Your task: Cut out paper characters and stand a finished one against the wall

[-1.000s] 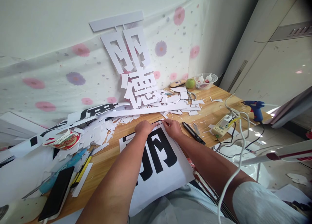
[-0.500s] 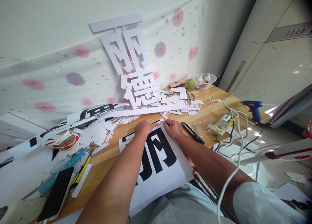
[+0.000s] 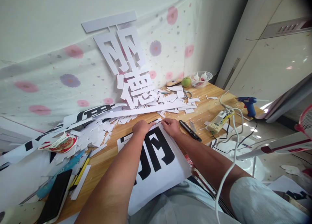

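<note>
A large white paper sheet (image 3: 159, 181) printed with a bold black character lies over the table's front edge and reaches down to my lap. My left hand (image 3: 142, 128) is closed at its top edge, thumb pointing right. Just beside it, my right hand (image 3: 171, 127) is closed in a pinch at the same edge, near the top right corner. A small white bit shows between the two hands; the fingertips are partly hidden. Right of my right hand lies a black utility knife (image 3: 190, 130), with a loose blade (image 3: 193, 126) next to it.
Cut-out white characters (image 3: 136, 48) lean on the wall above white scraps (image 3: 170, 97). A power strip (image 3: 216, 121) and blue glue gun (image 3: 247, 104) sit right, with a white cable (image 3: 235, 152) hanging across. At left are a phone (image 3: 56, 196), yellow cutter (image 3: 80, 175) and paper bowl (image 3: 60, 143).
The view has shifted slightly, so the scene sits a little further left. Both hands stay at the sheet's top edge, with only small finger movement.
</note>
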### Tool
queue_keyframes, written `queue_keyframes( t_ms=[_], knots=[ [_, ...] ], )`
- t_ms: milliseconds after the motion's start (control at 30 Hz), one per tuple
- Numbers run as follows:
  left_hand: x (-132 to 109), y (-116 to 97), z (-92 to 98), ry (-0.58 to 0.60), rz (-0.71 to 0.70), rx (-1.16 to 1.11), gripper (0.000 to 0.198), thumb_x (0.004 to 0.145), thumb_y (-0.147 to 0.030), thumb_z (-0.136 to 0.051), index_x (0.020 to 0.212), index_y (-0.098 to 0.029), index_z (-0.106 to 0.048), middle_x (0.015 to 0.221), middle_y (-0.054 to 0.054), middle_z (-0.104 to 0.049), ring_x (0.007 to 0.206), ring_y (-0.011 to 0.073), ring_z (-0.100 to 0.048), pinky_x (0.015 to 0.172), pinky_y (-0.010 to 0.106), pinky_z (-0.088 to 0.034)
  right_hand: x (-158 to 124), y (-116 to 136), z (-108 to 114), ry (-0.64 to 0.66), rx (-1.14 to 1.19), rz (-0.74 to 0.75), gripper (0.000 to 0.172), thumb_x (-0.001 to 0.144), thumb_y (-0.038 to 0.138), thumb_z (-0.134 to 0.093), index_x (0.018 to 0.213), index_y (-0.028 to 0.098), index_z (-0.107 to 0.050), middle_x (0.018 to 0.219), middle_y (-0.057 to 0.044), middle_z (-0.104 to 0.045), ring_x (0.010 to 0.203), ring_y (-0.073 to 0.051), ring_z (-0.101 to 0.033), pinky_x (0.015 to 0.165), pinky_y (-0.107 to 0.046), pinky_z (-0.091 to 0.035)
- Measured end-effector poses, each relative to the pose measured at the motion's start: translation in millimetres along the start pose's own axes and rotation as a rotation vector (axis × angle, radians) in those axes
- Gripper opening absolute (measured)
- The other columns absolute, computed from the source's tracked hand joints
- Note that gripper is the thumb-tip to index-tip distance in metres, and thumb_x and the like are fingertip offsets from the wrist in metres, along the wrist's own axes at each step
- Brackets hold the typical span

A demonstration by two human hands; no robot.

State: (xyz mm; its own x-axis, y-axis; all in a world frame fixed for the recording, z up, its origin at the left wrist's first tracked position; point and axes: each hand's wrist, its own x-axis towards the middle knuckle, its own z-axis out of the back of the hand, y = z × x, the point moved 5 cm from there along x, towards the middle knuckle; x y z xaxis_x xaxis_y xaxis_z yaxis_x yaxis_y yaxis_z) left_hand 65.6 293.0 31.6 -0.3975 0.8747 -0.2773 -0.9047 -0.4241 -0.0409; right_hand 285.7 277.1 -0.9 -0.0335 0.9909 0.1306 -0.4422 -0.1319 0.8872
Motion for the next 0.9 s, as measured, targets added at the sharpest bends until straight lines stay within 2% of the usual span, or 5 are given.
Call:
queue_keyframes(
  t_ms=[467,600,767,900],
  knots=[
    [2.9,1.1,-1.9,-0.002,0.012,0.012,0.096,0.071,-0.109,-0.057,0.114,-0.026,-0.082,0.123,0.020,-0.083,0.120,0.0449,-0.077,0.090,0.047,-0.063,0.5,-9.1,-3.3,-0.011,0.017,-0.050,0.024,0.097,0.035,-0.065,0.090,0.028,-0.087,0.085,-0.004,-0.085,0.088,-0.026,-0.081,0.080,-0.033,-0.062],
    [1.0,0.4,-0.7,0.018,0.025,0.004,0.096,0.070,-0.109,-0.057,0.114,-0.027,-0.081,0.122,0.020,-0.083,0.120,0.0464,-0.076,0.090,0.048,-0.062,0.6,-12.6,-5.2,-0.025,0.043,-0.072,0.026,0.100,0.038,-0.064,0.093,0.027,-0.086,0.089,-0.004,-0.085,0.087,-0.025,-0.080,0.081,-0.034,-0.063],
    [-1.7,-1.0,1.4,0.009,0.002,-0.001,0.100,0.073,-0.108,-0.057,0.116,-0.020,-0.080,0.127,0.025,-0.081,0.123,0.0474,-0.074,0.093,0.048,-0.060,2.1,-11.8,-7.0,-0.031,0.167,-0.054,0.034,0.104,0.048,-0.060,0.104,0.025,-0.086,0.092,-0.005,-0.086,0.086,-0.024,-0.081,0.083,-0.033,-0.064],
    [0.3,0.0,-0.5,0.013,0.014,0.002,0.095,0.073,-0.107,-0.057,0.116,-0.024,-0.080,0.128,0.022,-0.081,0.124,0.0468,-0.075,0.092,0.048,-0.062,5.1,-10.2,-7.8,-0.018,0.180,-0.035,0.027,0.098,0.048,-0.069,0.098,0.025,-0.084,0.096,-0.004,-0.086,0.088,-0.024,-0.081,0.083,-0.032,-0.063]
  ],
)
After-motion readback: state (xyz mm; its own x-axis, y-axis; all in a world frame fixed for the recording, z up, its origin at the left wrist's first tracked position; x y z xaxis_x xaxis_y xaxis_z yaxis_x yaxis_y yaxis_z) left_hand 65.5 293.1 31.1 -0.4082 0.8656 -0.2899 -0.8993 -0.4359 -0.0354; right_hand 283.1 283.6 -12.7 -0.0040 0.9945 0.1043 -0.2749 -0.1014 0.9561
